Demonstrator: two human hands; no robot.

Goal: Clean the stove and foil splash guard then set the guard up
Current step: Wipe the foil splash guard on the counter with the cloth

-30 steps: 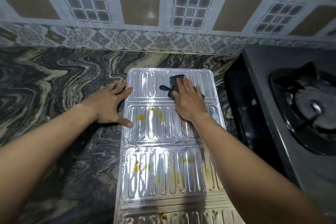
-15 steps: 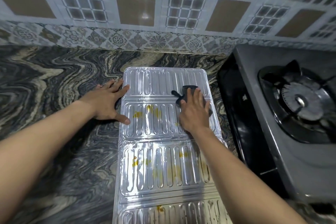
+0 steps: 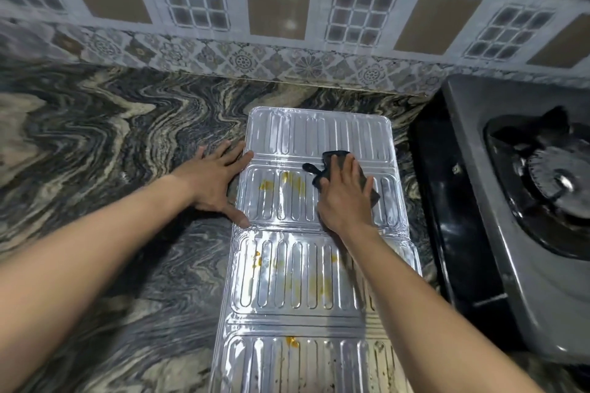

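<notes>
The silver foil splash guard (image 3: 319, 277) lies flat on the marble counter, unfolded in several ribbed panels with yellow stains on the middle and near ones. My right hand (image 3: 346, 198) presses a dark cloth (image 3: 335, 159) onto the second panel from the far end, palm down. My left hand (image 3: 214, 181) rests flat on the counter, fingers spread, with fingertips and thumb touching the guard's left edge. The grey gas stove (image 3: 498, 201) stands to the right, its black burner (image 3: 562, 182) in view.
The dark swirled marble counter (image 3: 111, 153) spreads to the left. A patterned tiled wall (image 3: 287, 9) rises behind it. A black gap (image 3: 447, 217) separates the guard from the stove body.
My right hand and the cloth slid from the far panel toward me, then left across the second panel. My left hand stays at the guard's left edge.
</notes>
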